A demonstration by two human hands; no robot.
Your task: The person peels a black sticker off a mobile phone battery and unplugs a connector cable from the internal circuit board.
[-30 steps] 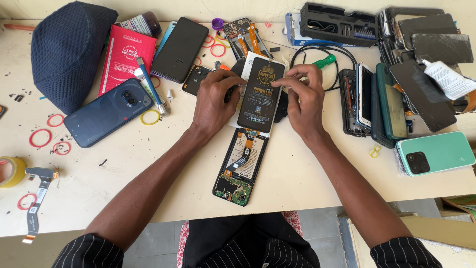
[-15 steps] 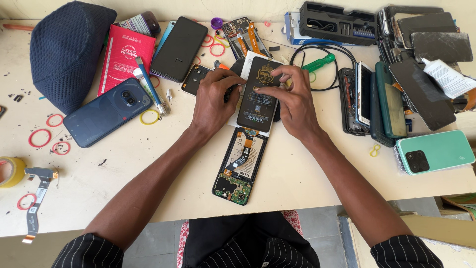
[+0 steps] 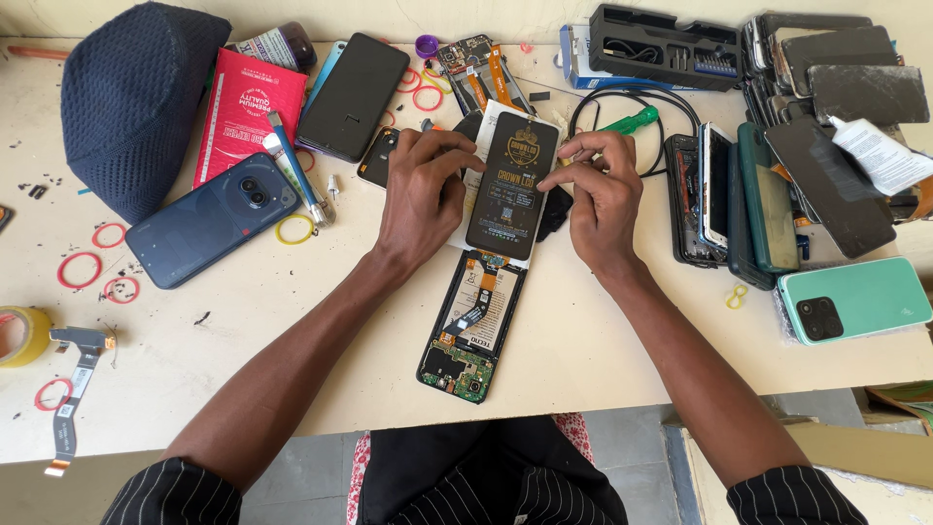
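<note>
My left hand [image 3: 424, 190] and my right hand [image 3: 600, 190] both hold a black phone screen panel [image 3: 512, 185] with gold print on its film, tilted above the table. The left fingers grip its left edge and top corner. The right thumb and forefinger pinch its right edge near the top. A white backing sheet [image 3: 457, 238] shows under the panel's left side. Just below it lies an opened phone body [image 3: 472, 326] with its circuit board and flex cables exposed.
A dark knitted cap [image 3: 131, 97], a red packet [image 3: 248, 112], a dark blue phone [image 3: 214, 219] and a black phone [image 3: 353, 95] lie to the left. Stacked phones [image 3: 768, 194], a teal phone [image 3: 855, 299], a bit case [image 3: 666, 47] and a green screwdriver [image 3: 630, 122] lie to the right. Red rubber bands [image 3: 78, 269] dot the table.
The panel was held with its white-edged back showing; now the black printed face is up. My right hand shifted from its top edge to its right edge.
</note>
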